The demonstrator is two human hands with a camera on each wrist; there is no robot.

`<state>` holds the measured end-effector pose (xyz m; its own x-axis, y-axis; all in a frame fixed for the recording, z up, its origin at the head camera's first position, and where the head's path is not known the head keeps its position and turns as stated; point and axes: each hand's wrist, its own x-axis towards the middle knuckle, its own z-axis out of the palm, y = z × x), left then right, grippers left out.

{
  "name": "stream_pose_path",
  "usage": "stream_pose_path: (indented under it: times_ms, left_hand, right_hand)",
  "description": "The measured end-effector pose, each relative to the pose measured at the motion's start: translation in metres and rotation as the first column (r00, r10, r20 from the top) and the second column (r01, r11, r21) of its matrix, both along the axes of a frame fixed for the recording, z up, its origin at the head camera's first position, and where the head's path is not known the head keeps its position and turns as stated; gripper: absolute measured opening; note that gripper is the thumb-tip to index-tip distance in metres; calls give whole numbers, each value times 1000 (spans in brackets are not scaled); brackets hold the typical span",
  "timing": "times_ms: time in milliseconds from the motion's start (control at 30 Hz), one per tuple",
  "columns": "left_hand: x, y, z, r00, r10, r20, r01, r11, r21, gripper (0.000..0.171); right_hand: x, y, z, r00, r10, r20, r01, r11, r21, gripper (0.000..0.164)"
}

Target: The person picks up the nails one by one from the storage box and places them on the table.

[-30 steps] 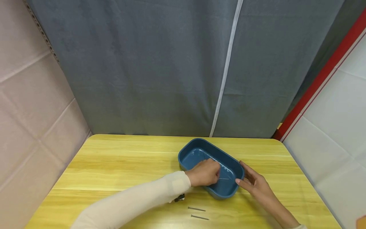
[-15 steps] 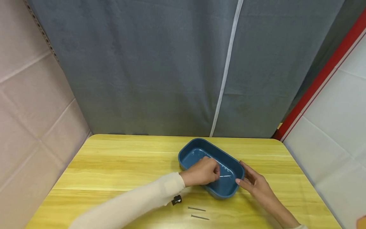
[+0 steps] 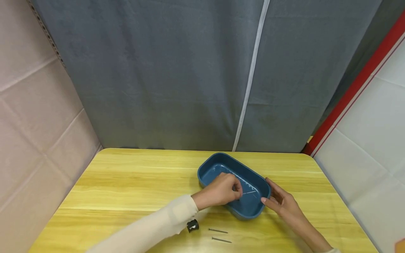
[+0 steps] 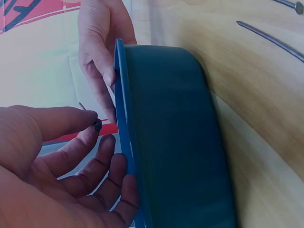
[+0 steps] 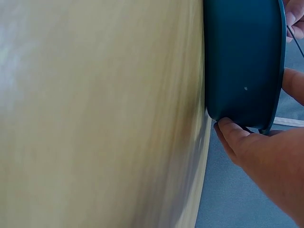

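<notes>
My left hand is over the blue rectangular plastic container, pinching a thin nail between thumb and forefinger. The nail's shank points right, over the inside of the container. In the left wrist view the dark nail head shows at the fingertips, and the other fingers curl loosely beside the rim. My right hand grips the container's right end, thumb at the near side of the corner and fingers round the far side. Two more nails, an upper nail and a lower nail, lie on the table in front of the container.
The yellow wood-grain table ends at a grey curtain behind the container. Pale panels flank it, a left panel and a right panel with a red edge. A small black device sits under the left wrist.
My left hand has drawn slightly left and its fingers have turned, so the nail between them shows more plainly. The right hand, the container and the two nails on the table stay put.
</notes>
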<state>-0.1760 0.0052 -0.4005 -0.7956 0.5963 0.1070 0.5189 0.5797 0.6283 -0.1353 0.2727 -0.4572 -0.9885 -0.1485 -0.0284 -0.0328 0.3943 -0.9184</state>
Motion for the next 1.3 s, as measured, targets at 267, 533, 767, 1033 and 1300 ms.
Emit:
stream_pose_path:
  times_ms: [267, 533, 767, 1033, 1300]
  left_hand:
    - [4, -9, -1, 1000, 8, 28, -10, 996, 93, 15]
    - [10, -20, 2, 995, 49, 83, -61, 986, 156, 15]
    - [16, -32, 9, 990, 69, 126, -94, 975, 201, 10]
    - [23, -43, 20, 985, 75, 154, -113, 960, 256, 8]
    - [38, -53, 26, 972, 45, 229, -112, 950, 290, 6]
  right_hand:
    - [0, 0, -1, 1000, -3, -18, 3, 1000, 1, 77]
    - [0, -1, 0, 1000, -3, -25, 3, 1000, 10, 78]
    - [0, -1, 0, 1000, -6, -5, 6, 1000, 7, 80]
    - [0, 0, -3, 1000, -6, -8, 6, 1000, -9, 78]
    - [0, 0, -3, 1000, -6, -7, 6, 1000, -1, 79]
